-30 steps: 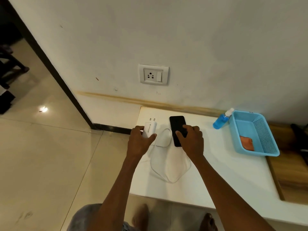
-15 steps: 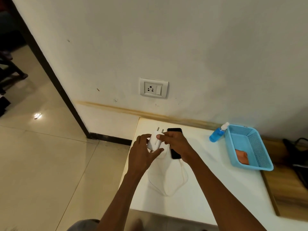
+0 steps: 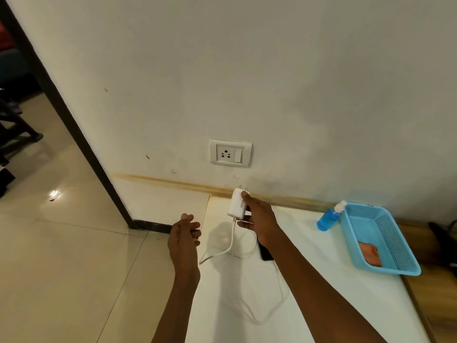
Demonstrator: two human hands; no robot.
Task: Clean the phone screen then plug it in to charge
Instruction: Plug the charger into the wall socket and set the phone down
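Note:
My right hand (image 3: 259,216) grips a white charger plug (image 3: 238,203), its two pins pointing up toward the wall. A wall socket (image 3: 230,153) with a switch sits above it, a gap away. The white cable (image 3: 231,241) hangs from the plug and loops over the white table (image 3: 321,280). Only a corner of the black phone (image 3: 265,253) shows under my right forearm, lying on the table. My left hand (image 3: 184,240) hovers beside the table's left edge, fingers relaxed and empty.
A blue spray bottle (image 3: 329,217) stands by the wall, next to a blue basket (image 3: 385,266) holding an orange cloth (image 3: 369,253). Tiled floor lies to the left, with a dark door frame (image 3: 74,125).
The plug passed from my left hand to my right and rose off the table toward the socket. My left hand let go and drew back. The view tilted upward.

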